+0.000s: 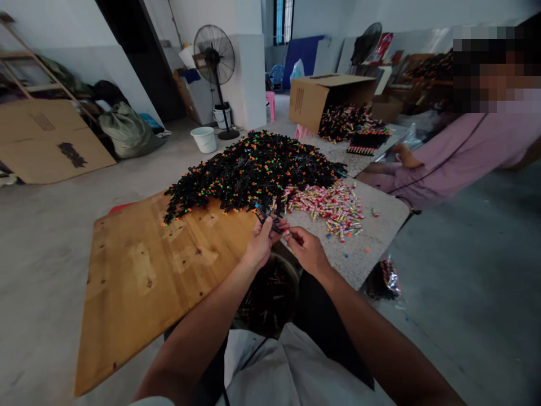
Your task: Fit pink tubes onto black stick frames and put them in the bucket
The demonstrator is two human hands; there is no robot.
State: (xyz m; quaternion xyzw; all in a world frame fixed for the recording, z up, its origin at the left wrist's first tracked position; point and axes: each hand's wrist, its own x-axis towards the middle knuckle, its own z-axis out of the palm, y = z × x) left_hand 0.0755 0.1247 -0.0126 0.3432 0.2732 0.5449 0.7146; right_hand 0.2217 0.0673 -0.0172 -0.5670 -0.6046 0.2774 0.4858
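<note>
My left hand [261,243] is closed around a black plastic piece [274,224], slender and apparently toy-like; its exact kind is unclear. At its near end, my right hand [307,248] pinches a small pink-and-white tube [287,232], partly covered by the fingers. Just beyond both hands rises a big heap of similar black plastic pieces [253,169] with orange and green tips. To the right lies a spread of small pink-and-white tubes [329,206]. Below my hands, between my legs, a round bucket [293,268] holds dark pieces.
A wooden board [139,282] extends left, a speckled tabletop [380,225] right. Farther back, an open carton [310,104] spills black pieces. A person in a pink top [456,146] sits at right. A filled plastic bag [386,279] rests on the floor; a fan [214,56] stands behind.
</note>
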